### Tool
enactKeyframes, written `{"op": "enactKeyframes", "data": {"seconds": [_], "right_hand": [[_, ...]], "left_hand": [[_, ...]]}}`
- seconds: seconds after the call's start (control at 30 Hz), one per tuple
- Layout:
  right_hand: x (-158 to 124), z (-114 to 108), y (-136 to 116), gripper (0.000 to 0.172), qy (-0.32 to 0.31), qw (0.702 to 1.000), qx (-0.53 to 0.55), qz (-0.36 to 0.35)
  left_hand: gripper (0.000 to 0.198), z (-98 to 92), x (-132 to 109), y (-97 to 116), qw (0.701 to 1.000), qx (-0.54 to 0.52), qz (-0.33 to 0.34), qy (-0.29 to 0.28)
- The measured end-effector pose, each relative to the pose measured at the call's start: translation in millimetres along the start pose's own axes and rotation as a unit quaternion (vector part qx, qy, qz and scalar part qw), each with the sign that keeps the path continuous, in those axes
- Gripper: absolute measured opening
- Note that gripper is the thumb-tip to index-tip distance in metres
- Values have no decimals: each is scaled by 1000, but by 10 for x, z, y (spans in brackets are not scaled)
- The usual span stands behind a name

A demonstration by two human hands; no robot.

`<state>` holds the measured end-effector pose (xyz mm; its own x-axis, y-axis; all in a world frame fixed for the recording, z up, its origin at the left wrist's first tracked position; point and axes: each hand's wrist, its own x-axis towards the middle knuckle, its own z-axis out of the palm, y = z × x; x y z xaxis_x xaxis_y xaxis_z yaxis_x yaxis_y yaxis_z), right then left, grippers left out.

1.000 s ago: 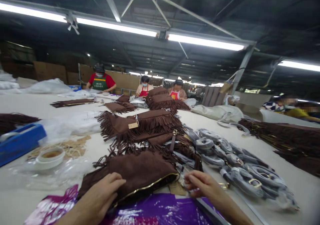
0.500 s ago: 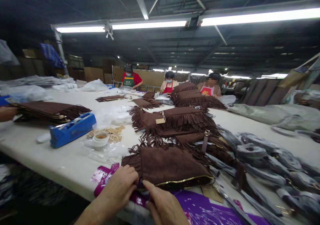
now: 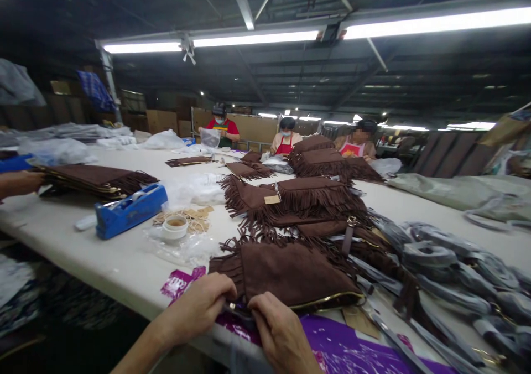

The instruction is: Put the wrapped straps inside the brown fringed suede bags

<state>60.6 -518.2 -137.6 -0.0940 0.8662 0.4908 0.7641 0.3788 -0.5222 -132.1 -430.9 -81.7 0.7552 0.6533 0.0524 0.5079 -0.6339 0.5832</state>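
A dark brown fringed suede pouch (image 3: pixel 298 274) with a gold zipper lies at the table's front edge. My left hand (image 3: pixel 203 307) pinches its front left corner, fingers curled down. Close to its right, my right hand (image 3: pixel 280 330) grips the same edge of the pouch with thumb and fingers together. A small dark strip with a metal glint shows between both hands; its details are too small to tell. Purple printed plastic (image 3: pixel 344 346) lies under the pouch and sticks out on both sides.
A blue tape dispenser (image 3: pixel 130 211), a white tape roll (image 3: pixel 175 227) and tags with strings stand left. More fringed pouches (image 3: pixel 315 197) are piled behind, wrapped straps (image 3: pixel 431 258) lie right. A co-worker's hand (image 3: pixel 20 183) touches pouches at far left. Several people sit across the table.
The view has shifted slightly left, so things appear further right. My right hand has drawn up higher along the pouch edge. The person in red across the table now holds up a clear bag.
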Motion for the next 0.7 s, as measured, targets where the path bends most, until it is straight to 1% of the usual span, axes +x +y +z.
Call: {"op": "enactKeyframes", "data": {"seconds": [0.03, 0.1, 0.2, 0.23, 0.3, 0.37, 0.4, 0.43, 0.5, 0.57, 0.63, 0.7], "right_hand": [[-12, -13, -2, 19, 0, 1000, -1, -3], [-48, -13, -1, 19, -5, 1000, -16, -17], [-114, 34, 8, 16, -15, 994, -88, -60], [-129, 55, 5, 14, -10, 990, -117, -73], [-135, 97, -21, 15, 18, 981, -172, -93], [-100, 131, -67, 18, 52, 967, -225, -106], [-70, 142, -90, 16, 75, 959, -251, -110], [-33, 148, -108, 12, 103, 950, -273, -112], [47, 138, -122, 6, 166, 934, -297, -113], [113, 95, -116, 13, 219, 921, -299, -116], [152, 33, -101, 23, 240, 920, -289, -109], [168, -32, -70, 28, 256, 924, -269, -88]], "left_hand": [[27, 38, -11, 5, 1000, 23, 9, -13], [28, 117, -16, 31, 997, 72, 16, -21], [9, 180, 36, 95, 993, 117, -13, -12], [13, 176, 67, 120, 994, 107, -23, -13], [25, 140, 138, 168, 999, 38, -31, -19], [30, 96, 207, 194, 998, -57, -22, -26], [33, 84, 239, 187, 995, -98, -17, -30], [35, 84, 271, 163, 990, -136, -17, -38], [43, 118, 339, 61, 976, -202, -47, -65], [51, 176, 405, -78, 965, -240, -65, -78], [57, 227, 445, -192, 965, -243, -47, -86], [58, 248, 446, -237, 971, -224, -22, -86]]}}
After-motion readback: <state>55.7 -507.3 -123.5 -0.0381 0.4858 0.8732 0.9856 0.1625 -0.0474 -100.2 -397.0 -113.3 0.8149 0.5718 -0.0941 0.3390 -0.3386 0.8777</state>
